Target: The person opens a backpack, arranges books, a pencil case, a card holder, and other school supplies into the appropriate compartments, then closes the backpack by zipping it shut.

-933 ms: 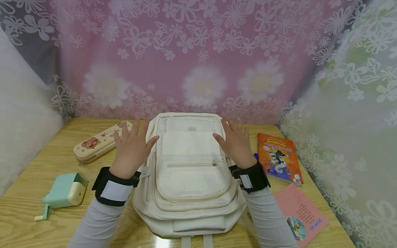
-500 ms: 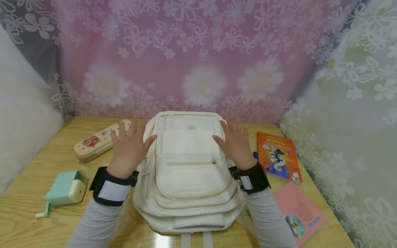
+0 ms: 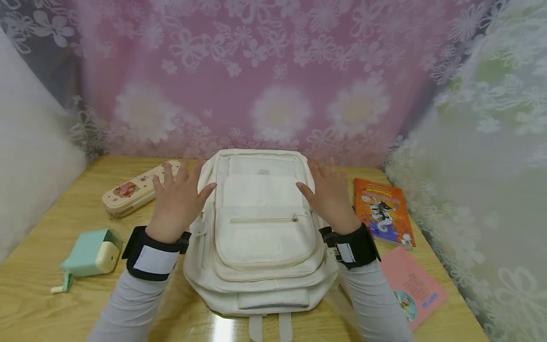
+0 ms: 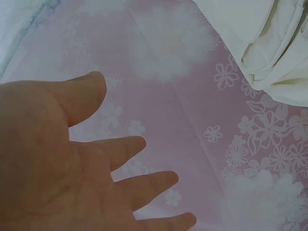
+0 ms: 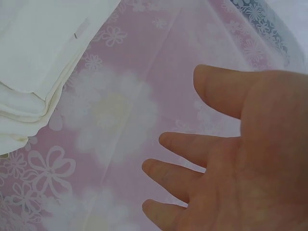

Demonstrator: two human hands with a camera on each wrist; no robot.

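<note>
A cream-white backpack lies front side up in the middle of the wooden table, its zipped front pocket on top and two straps trailing toward the near edge. My left hand is held beside its left edge, fingers spread and straight, holding nothing. On the other side my right hand is raised by the bag's right edge, also spread and holding nothing. In the left wrist view the left hand shows apart from the bag. The right wrist view likewise has the right hand apart from the bag.
A cream pencil case with printed figures lies at the back left. Nearer stands a mint-green pencil sharpener with a crank. To the right lie an orange book and a pink booklet. A floral curtain hangs behind the table.
Both hands stay spread at the bag's sides; the right hand has shifted slightly to the right. The table and everything on it appear slightly higher in the head view.
</note>
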